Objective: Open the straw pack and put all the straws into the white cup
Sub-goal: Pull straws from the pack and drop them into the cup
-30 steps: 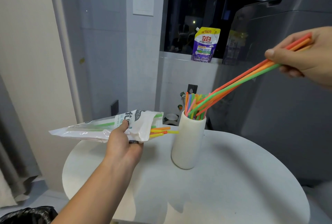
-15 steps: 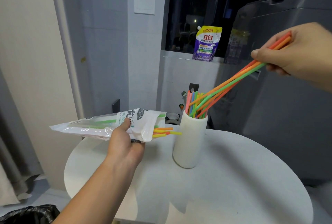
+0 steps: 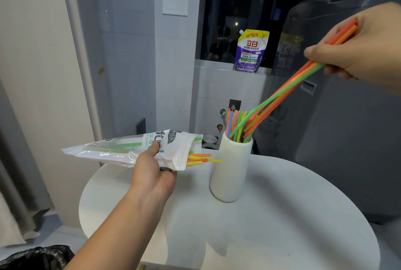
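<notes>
My left hand (image 3: 153, 175) grips the white plastic straw pack (image 3: 121, 150) above the table's left side. The pack lies nearly level, its open end facing right, with yellow and orange straw tips (image 3: 200, 158) sticking out toward the cup. The white cup (image 3: 231, 172) stands upright mid-table with several coloured straws inside. My right hand (image 3: 355, 53), raised at the upper right, pinches a bunch of red, orange and green straws (image 3: 282, 94). The bunch slants down to the left and its lower ends are inside the cup's mouth.
The round white table (image 3: 271, 226) carries the cup. A grey appliance (image 3: 347, 118) stands close behind on the right. A purple detergent pouch (image 3: 250, 51) sits on the window ledge. A black bag (image 3: 36, 257) lies on the floor at lower left.
My right hand has come lower and leftward, and the held straws have slid deeper into the cup. My left hand and the pack have hardly moved.
</notes>
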A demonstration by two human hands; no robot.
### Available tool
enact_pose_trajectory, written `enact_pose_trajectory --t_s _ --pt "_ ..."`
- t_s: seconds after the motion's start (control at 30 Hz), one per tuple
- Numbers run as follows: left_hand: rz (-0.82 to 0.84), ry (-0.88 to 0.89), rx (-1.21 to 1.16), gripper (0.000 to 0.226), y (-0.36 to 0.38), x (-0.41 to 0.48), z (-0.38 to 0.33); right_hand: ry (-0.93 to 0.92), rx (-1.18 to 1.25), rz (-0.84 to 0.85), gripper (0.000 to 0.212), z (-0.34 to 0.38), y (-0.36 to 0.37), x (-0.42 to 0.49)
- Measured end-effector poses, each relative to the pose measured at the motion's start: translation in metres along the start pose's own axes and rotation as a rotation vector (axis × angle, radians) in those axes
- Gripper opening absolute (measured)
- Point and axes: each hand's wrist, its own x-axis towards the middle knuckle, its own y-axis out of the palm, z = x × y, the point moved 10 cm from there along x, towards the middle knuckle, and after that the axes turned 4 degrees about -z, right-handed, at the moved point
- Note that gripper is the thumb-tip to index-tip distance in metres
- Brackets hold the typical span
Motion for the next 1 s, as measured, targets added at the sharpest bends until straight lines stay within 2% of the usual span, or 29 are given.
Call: enact_pose_trajectory --t_s 0.07,0.23,0.37,0.87,1.0 --pt "-0.001 0.002 0.001 0.035 -0.001 0.001 0.0 -0.001 -0.008 -0.025 0.037 0.002 -0.006 0.003" --pt "-0.001 -0.002 0.0 0.034 -0.002 0.002 0.001 -0.009 0.006 -0.073 0.023 0.009 -0.016 0.017" --pt "0.01 -0.003 0.005 0.031 -0.001 0.003 0.002 -0.005 -0.048 -0.097 0.026 0.013 -0.013 0.031" --pt "0.004 -0.006 0.008 0.03 -0.001 0.001 0.002 0.088 -0.224 0.046 0.026 0.019 0.039 0.038" --pt "0.016 -0.005 0.013 0.028 0.0 0.001 0.002 0.077 -0.214 0.007 0.027 0.02 0.035 0.045"
